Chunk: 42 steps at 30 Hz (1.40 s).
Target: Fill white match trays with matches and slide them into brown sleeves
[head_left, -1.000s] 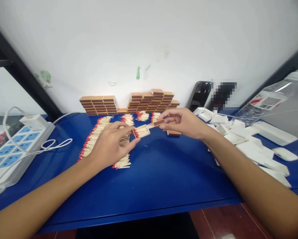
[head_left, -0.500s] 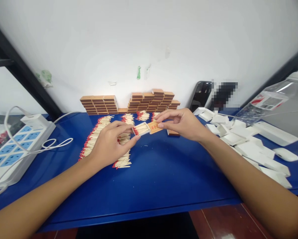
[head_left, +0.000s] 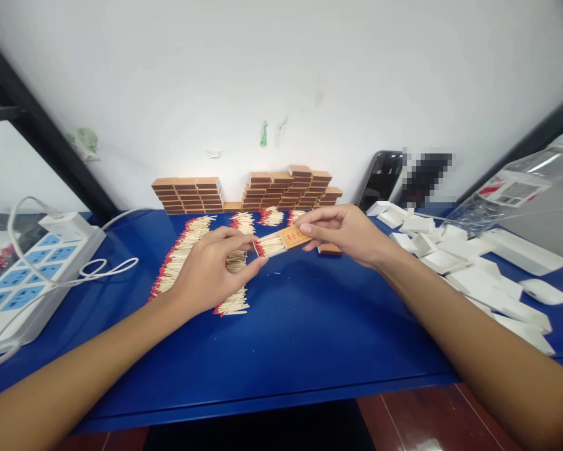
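My left hand [head_left: 215, 266] pinches the end of a white matchbox tray [head_left: 272, 251] filled with red-tipped matches. Its other end sits partly inside an orange matchbox sleeve [head_left: 292, 237] with red characters, which my right hand [head_left: 344, 233] grips between thumb and fingers. Both are held above the blue table. Rows of loose matches [head_left: 176, 260] lie beneath and beside my left hand, their red heads to the left. Smaller match piles [head_left: 272, 217] lie behind the hands. One matchbox [head_left: 329, 249] rests on the table below my right hand.
Stacked matchboxes [head_left: 187, 195] stand against the wall. White empty trays [head_left: 443, 254] lie heaped at right, near a phone [head_left: 382, 178], a plastic bottle [head_left: 511, 188] and a white mouse [head_left: 544, 291]. A power strip [head_left: 32, 275] with a looped white cable lies at left.
The tray of matches has slid partway into the sleeve; before, the two only met at their ends. Both hands have stayed nearly in place.
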{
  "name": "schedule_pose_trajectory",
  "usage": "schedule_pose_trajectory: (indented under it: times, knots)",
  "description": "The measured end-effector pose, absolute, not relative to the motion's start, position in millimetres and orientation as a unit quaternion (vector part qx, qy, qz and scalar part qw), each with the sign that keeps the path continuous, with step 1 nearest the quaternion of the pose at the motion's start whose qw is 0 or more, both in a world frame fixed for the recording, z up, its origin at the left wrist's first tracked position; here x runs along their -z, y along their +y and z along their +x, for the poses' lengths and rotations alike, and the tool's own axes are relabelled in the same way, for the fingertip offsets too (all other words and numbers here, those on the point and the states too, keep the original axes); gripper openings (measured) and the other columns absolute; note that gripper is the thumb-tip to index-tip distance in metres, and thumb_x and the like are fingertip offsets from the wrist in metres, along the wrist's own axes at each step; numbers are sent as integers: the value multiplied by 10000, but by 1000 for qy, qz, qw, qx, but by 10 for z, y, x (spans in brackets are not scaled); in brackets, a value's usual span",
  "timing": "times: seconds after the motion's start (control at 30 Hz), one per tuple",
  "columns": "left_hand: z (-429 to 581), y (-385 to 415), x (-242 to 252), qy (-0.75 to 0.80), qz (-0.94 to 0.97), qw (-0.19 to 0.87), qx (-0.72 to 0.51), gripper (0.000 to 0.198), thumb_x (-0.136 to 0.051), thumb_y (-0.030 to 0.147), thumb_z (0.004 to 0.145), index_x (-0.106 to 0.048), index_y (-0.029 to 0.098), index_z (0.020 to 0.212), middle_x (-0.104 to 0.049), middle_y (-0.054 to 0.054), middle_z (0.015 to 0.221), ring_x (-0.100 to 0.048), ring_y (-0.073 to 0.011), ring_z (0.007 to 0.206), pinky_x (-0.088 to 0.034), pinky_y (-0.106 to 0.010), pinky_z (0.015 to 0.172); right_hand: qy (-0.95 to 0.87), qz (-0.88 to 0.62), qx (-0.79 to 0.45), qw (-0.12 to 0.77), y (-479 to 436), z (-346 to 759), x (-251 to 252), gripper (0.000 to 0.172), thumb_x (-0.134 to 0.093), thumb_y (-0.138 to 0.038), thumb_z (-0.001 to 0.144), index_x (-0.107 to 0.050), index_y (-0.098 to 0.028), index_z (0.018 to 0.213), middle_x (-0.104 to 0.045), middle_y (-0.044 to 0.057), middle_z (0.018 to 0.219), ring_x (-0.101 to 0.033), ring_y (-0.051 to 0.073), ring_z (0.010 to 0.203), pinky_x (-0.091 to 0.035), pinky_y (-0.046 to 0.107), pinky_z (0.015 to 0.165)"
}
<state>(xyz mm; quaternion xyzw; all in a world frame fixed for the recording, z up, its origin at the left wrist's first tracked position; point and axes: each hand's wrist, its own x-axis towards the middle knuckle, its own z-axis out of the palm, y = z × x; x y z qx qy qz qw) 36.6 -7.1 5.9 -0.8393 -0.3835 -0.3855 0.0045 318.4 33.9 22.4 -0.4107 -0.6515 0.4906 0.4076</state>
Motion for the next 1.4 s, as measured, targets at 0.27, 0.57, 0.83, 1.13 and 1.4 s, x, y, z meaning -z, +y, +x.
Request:
schedule_pose_trajectory:
  times: [0.27,0.57,0.83,1.13,1.4]
  knots:
    - [359,-87,-71,-393,-839,2,376,222,-746,391,937,-761,205,1058,-761,-65,1065,-717,-215,956,-566,-370,887,-647,-432,-498,384,293,3147,-269,428,-922,-489,738,-829,-226,1062,-825,96,1055,-798,248,827,-563,236,461]
    - [334,-31,-1,-340,-862,19,377,360,-801,444,904,-755,193,1158,-777,-83,1074,-737,-224,961,-575,-368,879,-648,-336,-575,369,107,2896,-182,350,-833,-466,851,-795,-258,1130,-795,50,1110,-781,237,981,-667,457,943]
    - [373,-71,-32,-289,-870,28,398,516,-858,570,776,-753,185,1104,-783,-63,956,-708,-216,903,-571,-349,808,-650,-301,-620,321,-43,2777,-156,397,-705,-513,952,-756,-260,1253,-773,54,1134,-752,233,1051,-652,436,958]
    - [386,-63,-12,-247,-882,17,401,533,-843,664,718,-762,170,899,-772,-74,863,-700,-208,826,-552,-327,718,-725,-256,-612,185,-53,2924,-281,518,-752,-335,935,-631,-251,1432,-751,53,1180,-737,199,999,-610,403,958]
    - [376,-74,-42,-252,-882,37,396,323,-843,474,853,-744,177,933,-769,-52,858,-708,-214,845,-568,-352,776,-775,-346,-499,176,102,3098,-366,451,-829,-454,818,-684,-216,1172,-774,47,1007,-726,221,916,-557,344,798]
